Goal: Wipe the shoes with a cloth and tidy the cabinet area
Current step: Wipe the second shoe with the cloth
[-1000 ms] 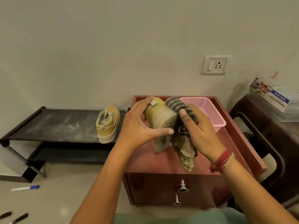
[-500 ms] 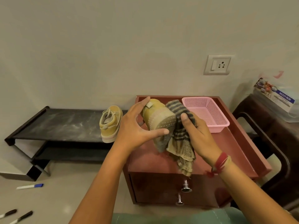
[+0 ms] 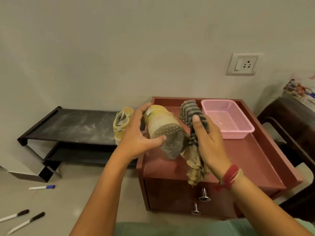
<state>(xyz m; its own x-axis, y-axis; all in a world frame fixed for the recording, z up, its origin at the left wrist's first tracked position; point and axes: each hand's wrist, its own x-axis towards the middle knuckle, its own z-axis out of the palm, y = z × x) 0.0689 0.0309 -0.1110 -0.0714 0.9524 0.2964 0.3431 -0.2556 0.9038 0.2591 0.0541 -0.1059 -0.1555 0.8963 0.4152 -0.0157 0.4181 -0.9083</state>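
My left hand [image 3: 136,135] grips a yellow shoe [image 3: 164,126] above the red-brown cabinet [image 3: 247,155], its dusty sole turned toward me. My right hand [image 3: 208,140] holds a striped grey and tan cloth [image 3: 191,116] just right of the shoe; the cloth's lower end hangs down over the cabinet's front edge. A narrow gap shows between cloth and sole. The second yellow shoe [image 3: 121,123] stands on the right end of the black shoe rack [image 3: 71,126], left of the cabinet.
A pink plastic basket [image 3: 228,120] sits at the cabinet's back right. Two drawer knobs [image 3: 203,196] face me. A dark wooden chair [image 3: 293,126] stands to the right. Three markers [image 3: 41,187] lie on the floor at the left. A wall socket [image 3: 242,64] is above.
The cloth in my right hand has come off the shoe's sole and shifted right, opening a small gap. The camera moved a little left, and the shoe's sole shows more fully.
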